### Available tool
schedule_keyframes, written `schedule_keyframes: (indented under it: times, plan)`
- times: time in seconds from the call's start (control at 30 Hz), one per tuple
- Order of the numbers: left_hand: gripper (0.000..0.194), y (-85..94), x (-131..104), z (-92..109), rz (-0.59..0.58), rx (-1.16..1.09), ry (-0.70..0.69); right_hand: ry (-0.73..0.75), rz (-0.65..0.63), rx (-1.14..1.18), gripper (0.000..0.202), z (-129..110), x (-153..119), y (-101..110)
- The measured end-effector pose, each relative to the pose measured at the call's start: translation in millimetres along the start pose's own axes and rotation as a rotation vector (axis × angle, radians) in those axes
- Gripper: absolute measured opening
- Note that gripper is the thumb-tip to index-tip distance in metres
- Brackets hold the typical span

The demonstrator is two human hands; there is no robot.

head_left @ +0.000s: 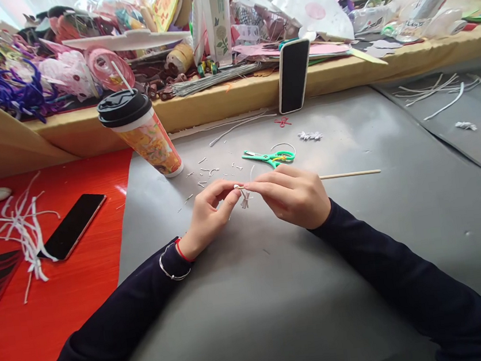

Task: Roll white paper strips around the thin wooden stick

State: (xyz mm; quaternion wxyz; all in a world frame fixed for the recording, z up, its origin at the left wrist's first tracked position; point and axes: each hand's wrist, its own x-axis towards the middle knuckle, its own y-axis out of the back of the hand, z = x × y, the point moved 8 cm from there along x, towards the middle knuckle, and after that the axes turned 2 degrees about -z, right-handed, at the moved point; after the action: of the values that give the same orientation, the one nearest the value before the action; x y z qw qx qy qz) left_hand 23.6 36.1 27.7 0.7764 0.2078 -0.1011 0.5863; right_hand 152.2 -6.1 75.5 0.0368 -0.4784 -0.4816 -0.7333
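Observation:
My left hand [210, 214] pinches a small knotted piece of white cord [245, 201] between thumb and fingertips. Short cord ends hang below the pinch. My right hand [297, 196] is closed round a thin wooden stick [350, 174], whose long end sticks out to the right behind the hand. The stick's other tip meets the white cord at my left fingertips; whether it passes through a loop there is too small to tell. Just beyond my right hand lie green-handled scissors [270, 157]. Snipped white cord bits [210, 171] are scattered beyond my left hand.
A paper cup with a black lid [142, 134] stands at the back left. One phone [294, 76] leans upright against the ledge; another phone [74, 225] lies beside white cords [33, 233]. Knotted white cord [310, 136] and red cord [282, 122] lie beyond the scissors. Craft supplies crowd the ledge.

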Motion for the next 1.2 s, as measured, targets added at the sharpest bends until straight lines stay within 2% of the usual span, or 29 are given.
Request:
schedule_keyframes:
  times: [0.37,0.57,0.83,1.03,1.2]
  plan:
    - [0.020,4.3,1,1,0.009,0.132,-0.069,-0.023,-0.018,-0.038,0.029,4,0,0]
    - [0.016,5.1,1,5,0.030,0.208,-0.113,0.013,0.000,-0.055,0.026,2,0,2]
    - [0.017,4.2,0,5,0.022,0.213,-0.112,0.031,0.027,-0.012,0.026,2,-1,4]
    - [0.017,3.1,1,7,0.016,0.222,-0.117,0.010,-0.016,-0.030,0.025,3,-1,2]
    - [0.016,2.1,2,13,0.012,0.321,-0.169,0.040,-0.052,-0.060,0.027,2,-2,-1]
